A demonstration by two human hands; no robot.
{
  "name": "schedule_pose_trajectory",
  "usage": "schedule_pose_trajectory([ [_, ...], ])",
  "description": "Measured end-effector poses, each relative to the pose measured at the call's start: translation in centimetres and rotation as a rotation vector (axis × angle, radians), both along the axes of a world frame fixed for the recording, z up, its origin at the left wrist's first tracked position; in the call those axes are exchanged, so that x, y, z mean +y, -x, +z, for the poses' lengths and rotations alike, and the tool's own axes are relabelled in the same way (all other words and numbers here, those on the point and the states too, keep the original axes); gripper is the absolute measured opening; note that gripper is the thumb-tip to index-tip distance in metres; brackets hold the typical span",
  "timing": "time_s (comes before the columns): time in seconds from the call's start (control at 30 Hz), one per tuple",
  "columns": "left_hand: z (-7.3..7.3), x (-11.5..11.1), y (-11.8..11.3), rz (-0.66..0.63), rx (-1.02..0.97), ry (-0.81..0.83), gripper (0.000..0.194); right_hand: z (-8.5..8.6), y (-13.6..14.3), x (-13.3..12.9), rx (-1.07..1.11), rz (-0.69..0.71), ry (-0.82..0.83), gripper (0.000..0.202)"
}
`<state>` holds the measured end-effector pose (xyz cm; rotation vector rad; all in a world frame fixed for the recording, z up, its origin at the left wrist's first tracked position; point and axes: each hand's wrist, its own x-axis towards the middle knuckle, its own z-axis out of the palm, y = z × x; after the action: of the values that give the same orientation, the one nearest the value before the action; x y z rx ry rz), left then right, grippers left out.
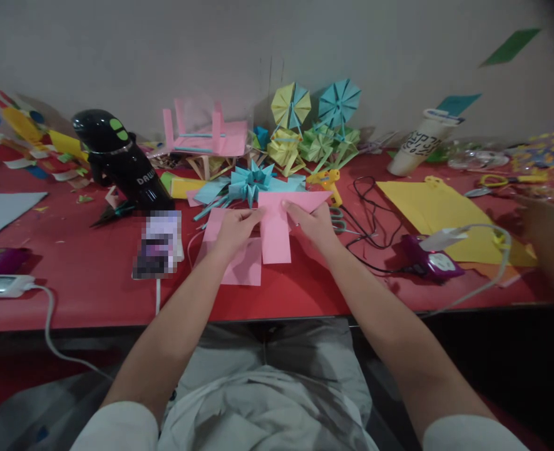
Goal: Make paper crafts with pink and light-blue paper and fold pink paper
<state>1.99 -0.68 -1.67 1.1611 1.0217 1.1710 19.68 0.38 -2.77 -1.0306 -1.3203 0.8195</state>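
Note:
A folded pink paper (275,235) is held up between both hands above the red table, one strip hanging down and a pointed flap stretching right. My left hand (236,230) pinches its left edge. On the other side, my right hand (313,222) grips it, thumb on the front and fingers partly hidden behind. Beneath my left hand lie flat pink sheets (243,272). Just behind the held paper is a blue folded paper star (252,183). A yellow glue gun (326,180) lies beyond my right hand.
On the left stand a black bottle (133,169) and a phone (158,244). Paper models, including a pink one (230,138), line the wall. Yellow sheets (408,213), a purple power socket (431,260) and a loose black cable lie right. A blurred arm shows at the far right edge.

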Motion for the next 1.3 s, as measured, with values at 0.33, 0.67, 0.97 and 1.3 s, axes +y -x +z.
schedule_pose_trajectory([
  [0.33,-0.7,0.3,-0.3,-0.028,-0.006,-0.043,0.042,-0.4,-0.1,0.5,0.022,-0.067,-0.013,0.032],
  [0.67,-0.7,0.3,-0.3,0.036,0.199,-0.15,0.052,-0.3,-0.1,0.7,0.073,-0.09,-0.01,0.035],
  [0.97,-0.8,0.6,-0.1,-0.013,0.256,-0.158,0.04,-0.8,-0.3,1.4,0.125,-0.126,-0.098,0.029],
  [1.3,-1.0,0.8,0.2,-0.086,0.34,-0.24,0.027,-1.1,-0.5,1.9,0.191,-0.19,-0.118,0.03],
])
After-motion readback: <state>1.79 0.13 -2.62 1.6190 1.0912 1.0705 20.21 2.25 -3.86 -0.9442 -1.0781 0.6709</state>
